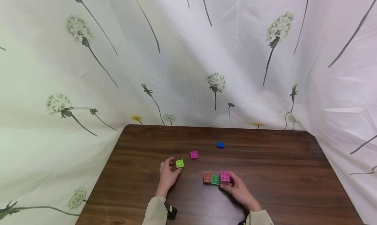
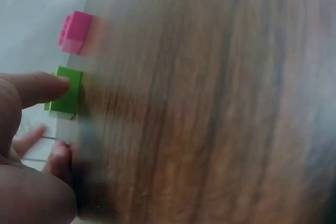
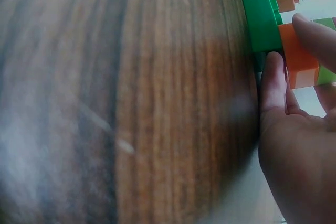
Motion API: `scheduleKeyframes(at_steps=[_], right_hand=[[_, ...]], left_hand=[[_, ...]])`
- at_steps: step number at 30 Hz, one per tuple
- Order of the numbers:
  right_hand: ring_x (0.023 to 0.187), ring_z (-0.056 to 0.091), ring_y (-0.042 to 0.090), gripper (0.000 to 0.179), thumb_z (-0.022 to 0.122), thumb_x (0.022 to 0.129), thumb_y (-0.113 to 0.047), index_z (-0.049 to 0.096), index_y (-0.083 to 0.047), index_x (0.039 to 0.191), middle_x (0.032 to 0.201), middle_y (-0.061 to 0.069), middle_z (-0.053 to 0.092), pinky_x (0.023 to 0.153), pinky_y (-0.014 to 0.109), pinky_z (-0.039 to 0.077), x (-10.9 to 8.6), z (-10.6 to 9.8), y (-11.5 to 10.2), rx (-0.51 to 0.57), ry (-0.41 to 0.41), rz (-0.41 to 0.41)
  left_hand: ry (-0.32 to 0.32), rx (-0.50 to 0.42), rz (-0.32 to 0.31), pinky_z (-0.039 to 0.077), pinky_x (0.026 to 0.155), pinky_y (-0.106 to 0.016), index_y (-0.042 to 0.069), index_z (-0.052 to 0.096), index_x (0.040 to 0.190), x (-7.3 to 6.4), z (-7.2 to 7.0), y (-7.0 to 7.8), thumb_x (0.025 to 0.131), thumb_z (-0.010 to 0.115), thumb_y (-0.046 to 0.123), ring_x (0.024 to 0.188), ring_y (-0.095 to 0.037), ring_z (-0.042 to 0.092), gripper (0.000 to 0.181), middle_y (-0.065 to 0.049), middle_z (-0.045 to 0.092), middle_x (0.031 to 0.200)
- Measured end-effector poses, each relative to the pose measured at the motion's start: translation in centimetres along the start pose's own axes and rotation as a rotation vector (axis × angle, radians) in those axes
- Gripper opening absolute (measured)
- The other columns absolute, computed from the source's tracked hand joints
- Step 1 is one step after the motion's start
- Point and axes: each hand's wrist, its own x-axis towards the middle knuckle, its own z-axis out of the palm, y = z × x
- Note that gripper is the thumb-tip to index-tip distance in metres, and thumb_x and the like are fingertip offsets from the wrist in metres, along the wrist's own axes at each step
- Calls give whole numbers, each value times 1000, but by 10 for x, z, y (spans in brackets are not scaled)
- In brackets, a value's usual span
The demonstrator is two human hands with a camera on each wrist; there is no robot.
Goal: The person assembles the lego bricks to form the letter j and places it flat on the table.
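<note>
My left hand is spread beside a lime-green toy brick on the table, thumb at its near side. In the left wrist view the thumb overlaps the brick, while the other fingers stand apart from it. My right hand holds the right end of a built brick piece. That piece has a long green brick at the bottom, an orange brick on its left end, and a stack on its right end: orange brick, lime brick, and pink brick on top.
A loose pink brick lies just beyond the lime-green one, and a blue brick sits farther back. The dark wooden table meets a flower-print white curtain along its far edge.
</note>
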Motion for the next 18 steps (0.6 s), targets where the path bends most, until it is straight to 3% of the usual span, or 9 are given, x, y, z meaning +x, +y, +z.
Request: scheduleKeyframes(at_steps=[4, 9, 18], right_hand=[[96, 61, 15, 45, 74, 82, -10, 56, -2, 123, 115, 18, 63, 80, 21, 49, 0, 1, 0, 13, 4, 19], [97, 61, 18, 45, 74, 82, -8, 56, -2, 123, 115, 17, 63, 80, 21, 49, 3, 1, 2, 29, 8, 30], [93, 61, 14, 45, 75, 80, -9, 58, -2, 121, 112, 17, 64, 79, 21, 49, 3, 1, 0, 13, 12, 16]], left_hand=[[-61, 27, -1, 35, 89, -51, 12, 51, 133, 3, 1, -3, 81, 73, 10, 110, -36, 40, 57, -22, 47, 121], [-89, 60, -44, 32, 90, -56, 14, 61, 123, 2, 3, 0, 81, 73, 14, 112, -39, 33, 43, -20, 42, 121], [-110, 83, -43, 34, 86, -49, 14, 64, 118, 1, 2, 0, 82, 74, 14, 107, -34, 35, 38, -17, 45, 118]])
